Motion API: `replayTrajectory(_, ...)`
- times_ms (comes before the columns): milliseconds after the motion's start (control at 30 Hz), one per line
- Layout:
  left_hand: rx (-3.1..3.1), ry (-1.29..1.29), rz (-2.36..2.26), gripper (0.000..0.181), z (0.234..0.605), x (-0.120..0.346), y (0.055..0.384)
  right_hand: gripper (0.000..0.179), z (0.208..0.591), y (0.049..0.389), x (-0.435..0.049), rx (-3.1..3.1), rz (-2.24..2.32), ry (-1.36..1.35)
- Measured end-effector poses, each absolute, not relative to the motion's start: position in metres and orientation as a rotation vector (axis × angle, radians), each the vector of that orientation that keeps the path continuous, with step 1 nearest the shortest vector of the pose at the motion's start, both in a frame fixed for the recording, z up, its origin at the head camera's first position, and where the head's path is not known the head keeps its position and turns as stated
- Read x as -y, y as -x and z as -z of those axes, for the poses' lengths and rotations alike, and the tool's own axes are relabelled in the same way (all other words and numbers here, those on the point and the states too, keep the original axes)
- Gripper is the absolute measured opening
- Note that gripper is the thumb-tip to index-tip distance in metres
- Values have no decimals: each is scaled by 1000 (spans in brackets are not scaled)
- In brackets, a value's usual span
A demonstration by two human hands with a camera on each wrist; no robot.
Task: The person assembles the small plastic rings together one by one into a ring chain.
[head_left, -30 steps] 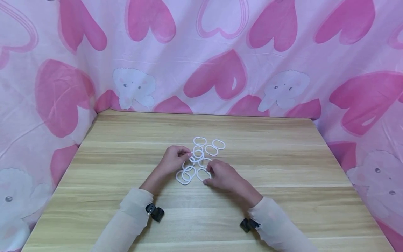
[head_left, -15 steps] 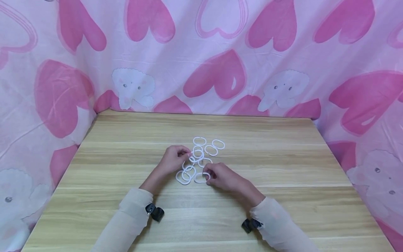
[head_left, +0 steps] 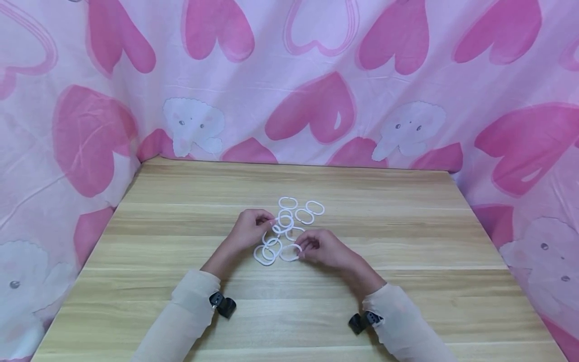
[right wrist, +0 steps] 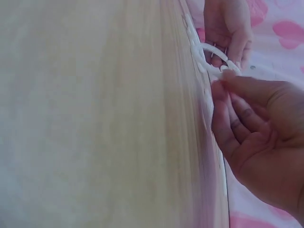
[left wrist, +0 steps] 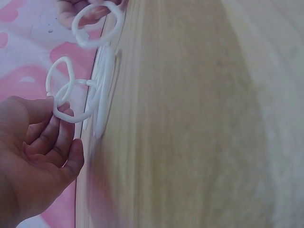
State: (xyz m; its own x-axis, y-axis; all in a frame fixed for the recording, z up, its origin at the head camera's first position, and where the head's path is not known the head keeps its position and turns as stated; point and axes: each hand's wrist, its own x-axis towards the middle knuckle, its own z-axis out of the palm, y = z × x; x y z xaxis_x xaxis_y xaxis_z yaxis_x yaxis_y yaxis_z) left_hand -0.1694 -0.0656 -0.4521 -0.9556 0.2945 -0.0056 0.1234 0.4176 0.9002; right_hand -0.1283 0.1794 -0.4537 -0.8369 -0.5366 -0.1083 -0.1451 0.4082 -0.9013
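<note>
My left hand [head_left: 248, 229] pinches a white oval plastic ring [left wrist: 71, 118] between thumb and fingers, just above the table. A second ring [left wrist: 61, 59] is looped through it. My right hand [head_left: 325, 247] holds another white oval ring [head_left: 281, 253] by its right end, raised off the wood and tilted. In the left wrist view this right-hand ring [left wrist: 116, 28] shows a small joint or gap on its rim. The right thumb and index fingertip meet at the ring in the right wrist view, where the hands overlap and the exact contact is blurred.
Several more white rings lie flat around the hands, such as a back ring [head_left: 288, 197], a right-hand pair with one ring [head_left: 315, 202], and overlapping front rings [head_left: 256, 257]. A wood-grain table [head_left: 384, 211] carries them. Pink heart-patterned cloth [head_left: 253, 90] hangs along its back and sides.
My right hand has picked up a ring from the table, tilting it and shifting its grip to the ring's right end. The left hand has stayed in place with its ring.
</note>
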Motion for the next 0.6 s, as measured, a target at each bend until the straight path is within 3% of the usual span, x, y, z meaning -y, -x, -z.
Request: replayTrajectory(600,-2486,-345,-1541,13,451,64,170,18,446,144,-178,-2325,1682,370)
